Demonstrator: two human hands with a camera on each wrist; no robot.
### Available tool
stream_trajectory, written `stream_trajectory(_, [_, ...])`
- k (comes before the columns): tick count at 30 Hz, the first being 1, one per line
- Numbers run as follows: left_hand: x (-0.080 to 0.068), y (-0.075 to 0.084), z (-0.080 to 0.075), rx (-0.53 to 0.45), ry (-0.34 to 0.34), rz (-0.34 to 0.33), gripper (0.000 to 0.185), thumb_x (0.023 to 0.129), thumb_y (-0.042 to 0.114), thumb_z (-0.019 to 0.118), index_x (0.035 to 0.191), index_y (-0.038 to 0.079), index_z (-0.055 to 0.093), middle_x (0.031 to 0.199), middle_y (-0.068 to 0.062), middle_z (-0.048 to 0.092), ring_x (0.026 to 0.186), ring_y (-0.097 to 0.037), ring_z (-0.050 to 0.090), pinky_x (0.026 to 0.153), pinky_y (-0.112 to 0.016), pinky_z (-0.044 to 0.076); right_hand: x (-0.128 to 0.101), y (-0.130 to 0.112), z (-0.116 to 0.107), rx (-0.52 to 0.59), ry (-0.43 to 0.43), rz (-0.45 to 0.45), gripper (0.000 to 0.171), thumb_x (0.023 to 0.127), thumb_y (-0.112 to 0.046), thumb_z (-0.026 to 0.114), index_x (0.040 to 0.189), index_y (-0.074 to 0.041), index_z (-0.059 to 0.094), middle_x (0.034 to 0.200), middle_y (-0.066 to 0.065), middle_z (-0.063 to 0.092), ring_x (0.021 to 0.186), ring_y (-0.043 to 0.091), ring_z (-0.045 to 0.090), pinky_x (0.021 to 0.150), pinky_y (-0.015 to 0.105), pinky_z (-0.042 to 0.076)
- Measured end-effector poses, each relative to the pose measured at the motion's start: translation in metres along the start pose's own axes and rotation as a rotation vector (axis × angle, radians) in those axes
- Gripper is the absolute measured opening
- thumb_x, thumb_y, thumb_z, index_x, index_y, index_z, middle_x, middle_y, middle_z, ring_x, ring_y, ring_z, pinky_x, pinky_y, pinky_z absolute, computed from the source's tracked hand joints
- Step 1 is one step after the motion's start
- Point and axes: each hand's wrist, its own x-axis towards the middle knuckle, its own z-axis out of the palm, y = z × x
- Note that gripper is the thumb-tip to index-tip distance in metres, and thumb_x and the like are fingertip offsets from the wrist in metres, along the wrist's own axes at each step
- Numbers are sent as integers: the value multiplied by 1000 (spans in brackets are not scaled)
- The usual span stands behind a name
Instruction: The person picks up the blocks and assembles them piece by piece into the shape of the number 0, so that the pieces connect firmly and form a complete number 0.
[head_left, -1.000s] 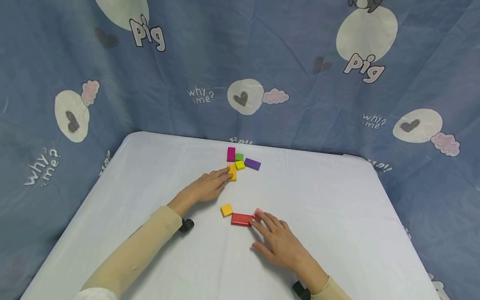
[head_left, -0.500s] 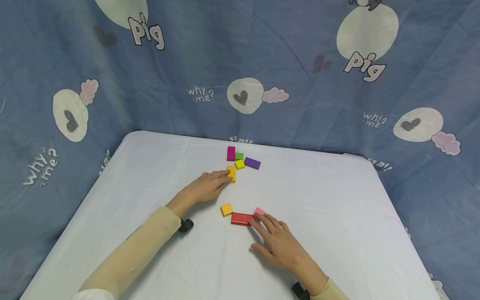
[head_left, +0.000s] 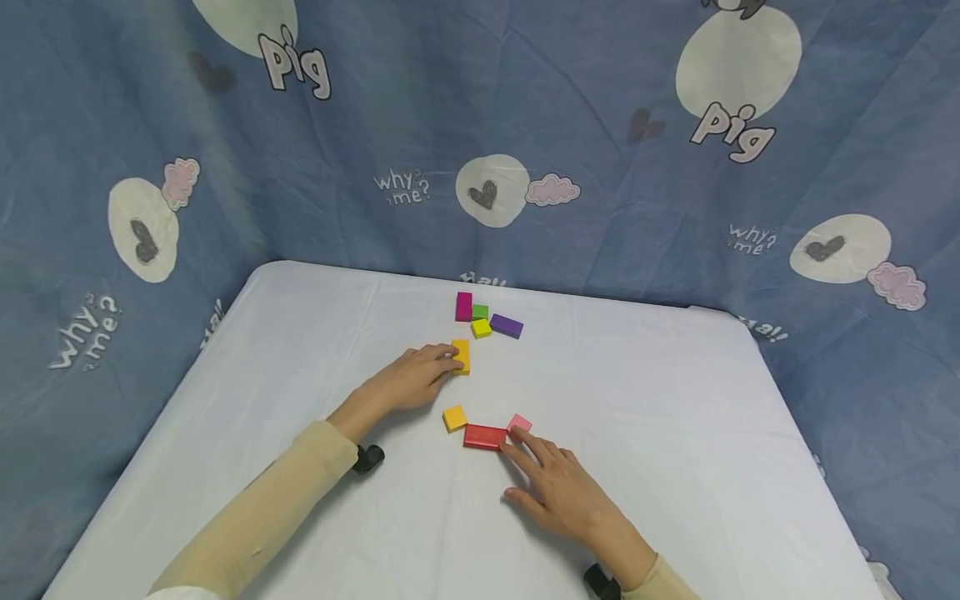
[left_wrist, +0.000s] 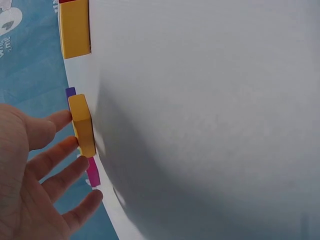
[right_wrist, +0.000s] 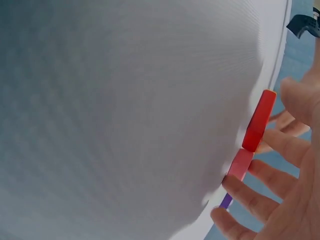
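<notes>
My left hand (head_left: 438, 362) lies flat on the white table (head_left: 675, 433), and its straight fingertips touch the left side of an orange block (head_left: 461, 356). In the left wrist view the fingers (left_wrist: 60, 152) press against that orange block (left_wrist: 82, 125). My right hand (head_left: 525, 450) rests flat nearer to me. Its fingertips touch a red block (head_left: 483, 437) and a pink block (head_left: 519, 423). In the right wrist view the same red block (right_wrist: 259, 120) and pink block (right_wrist: 240, 164) stand in front of the fingers (right_wrist: 280, 145). Neither hand grips anything.
A yellow square block (head_left: 453, 417) lies just left of the red one. Farther back sit a magenta block (head_left: 463, 306), a green block (head_left: 480, 312), a lime block (head_left: 481, 327) and a purple block (head_left: 506, 326). A blue printed cloth (head_left: 600, 167) hangs behind the table.
My left hand has slid the orange block a little toward me, away from the far cluster. My right hand has drawn back slightly, so more of the pink block shows.
</notes>
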Motion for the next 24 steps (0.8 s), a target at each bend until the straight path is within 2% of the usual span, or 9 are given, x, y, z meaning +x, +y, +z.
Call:
stream_trajectory(6, [-4, 0, -1, -36, -7, 6, 32, 102, 15, 51, 130, 11, 64, 141, -10, 50, 132, -28, 44, 105, -52, 36, -1, 1, 0, 2, -12, -3, 61, 95, -46, 59, 147, -17, 44, 154, 6, 34, 131, 26, 44, 95, 49, 45])
stream_trajectory(13, [-5, -2, -1, -85, 39, 40, 28, 100, 12, 54, 125, 10, 67, 136, -9, 53, 125, -25, 51, 103, -47, 40, -1, 3, 0, -13, -13, -7, 65, 92, -46, 63, 147, -18, 44, 154, 6, 35, 131, 25, 44, 94, 50, 45])
stream_trajectory(17, [-5, -4, -1, -100, 53, 52, 30, 100, 8, 54, 128, 8, 65, 139, -11, 50, 128, -27, 48, 106, -45, 37, -1, 3, -2, -9, -26, -1, 66, 91, -46, 64, 148, -18, 44, 154, 7, 34, 131, 26, 45, 94, 50, 45])
stream_trajectory(24, [-8, -4, 0, -58, 7, 31, 36, 100, 8, 52, 136, 7, 58, 148, -13, 44, 134, -31, 41, 107, -51, 35, -1, 2, -5, -3, -74, 18, 69, 91, -50, 63, 149, -21, 41, 157, 5, 31, 132, 26, 44, 96, 50, 45])
